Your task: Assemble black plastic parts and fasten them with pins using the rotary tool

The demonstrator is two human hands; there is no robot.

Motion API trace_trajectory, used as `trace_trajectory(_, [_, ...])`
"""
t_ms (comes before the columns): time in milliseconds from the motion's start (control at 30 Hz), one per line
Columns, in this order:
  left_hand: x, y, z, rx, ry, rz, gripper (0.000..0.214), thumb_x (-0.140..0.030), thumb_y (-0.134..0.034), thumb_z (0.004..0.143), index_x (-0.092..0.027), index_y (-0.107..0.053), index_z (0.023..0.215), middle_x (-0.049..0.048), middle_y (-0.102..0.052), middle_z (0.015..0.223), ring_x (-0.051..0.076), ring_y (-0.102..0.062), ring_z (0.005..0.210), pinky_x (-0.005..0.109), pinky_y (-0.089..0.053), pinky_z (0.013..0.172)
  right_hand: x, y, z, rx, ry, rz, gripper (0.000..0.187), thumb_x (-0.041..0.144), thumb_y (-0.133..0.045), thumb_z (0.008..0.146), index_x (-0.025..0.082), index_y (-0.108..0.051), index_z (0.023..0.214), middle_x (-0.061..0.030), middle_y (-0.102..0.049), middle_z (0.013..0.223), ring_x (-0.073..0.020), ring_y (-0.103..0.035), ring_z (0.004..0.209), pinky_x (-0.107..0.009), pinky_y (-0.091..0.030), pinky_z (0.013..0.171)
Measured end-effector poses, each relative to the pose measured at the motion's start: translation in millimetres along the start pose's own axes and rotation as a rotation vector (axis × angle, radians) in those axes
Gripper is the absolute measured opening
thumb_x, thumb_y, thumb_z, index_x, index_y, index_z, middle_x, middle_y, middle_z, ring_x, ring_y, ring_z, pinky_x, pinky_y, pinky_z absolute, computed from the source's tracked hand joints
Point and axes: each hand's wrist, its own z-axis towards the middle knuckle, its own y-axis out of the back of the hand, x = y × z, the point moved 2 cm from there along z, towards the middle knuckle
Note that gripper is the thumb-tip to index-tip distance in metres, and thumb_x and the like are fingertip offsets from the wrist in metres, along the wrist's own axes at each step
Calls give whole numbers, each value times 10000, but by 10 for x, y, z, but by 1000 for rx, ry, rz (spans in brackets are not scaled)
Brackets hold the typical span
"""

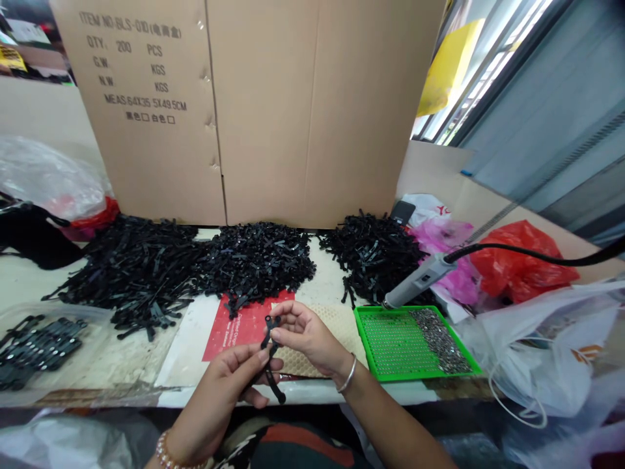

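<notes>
My left hand (239, 372) is closed around a slim black plastic strip (274, 384) with rounded ends, its lower end sticking out below the fingers. Just above, thumb and fingers of my right hand (308, 335) pinch a black plastic piece (269, 320) that meets the strip; whether the two are joined, I cannot tell. Under both hands lie a red printed sheet (215, 342) and a honeycomb-patterned pad (342, 326). Beyond them spreads a heap of small black parts (258, 257).
More black parts are heaped at left (141, 267) and right (375, 254). A green tray (366, 352) holds small metal pieces, with a corded grey electric screwdriver (415, 281) above its back edge. A clear box (97, 316) holds assembled strips. A large cardboard box (312, 117) stands behind.
</notes>
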Motion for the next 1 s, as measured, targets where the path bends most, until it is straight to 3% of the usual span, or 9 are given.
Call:
trace_trajectory(600, [39, 26, -10, 55, 24, -73, 322, -426, -720, 742, -151, -725, 910, 104, -710, 888, 151, -615, 756, 150, -435, 496, -44, -19, -12, 30, 28, -41, 416, 373, -803, 717, 192, -570, 1010, -1, -586, 889, -104, -567, 769, -228, -456, 747])
trace_trajectory(733, [29, 40, 3, 60, 63, -131, 319, -424, -757, 702, -162, -728, 882, 92, -713, 864, 165, -628, 799, 139, -424, 482, -34, -12, -2, 21, 24, -64, 416, 379, -804, 709, 193, -569, 998, -5, -581, 899, -105, -560, 777, -222, -454, 742])
trace_trajectory(867, [14, 9, 15, 10, 23, -150, 347, -426, -805, 637, -136, -733, 813, 70, -702, 774, 108, -596, 651, 131, -404, 468, 40, -43, -32, -25, 51, -127, 426, 408, -796, 704, 202, -567, 999, -17, -591, 922, -137, -578, 852, -243, -468, 787])
trace_trajectory(1000, [126, -9, 118, -142, -42, -241, 489, -444, -881, 480, -112, -698, 788, 54, -677, 633, 124, -608, 537, 173, -418, 460, 9, -25, -95, -165, 81, -190, 388, 440, -782, 694, 190, -579, 910, -38, -617, 887, -190, -611, 874, -274, -507, 791])
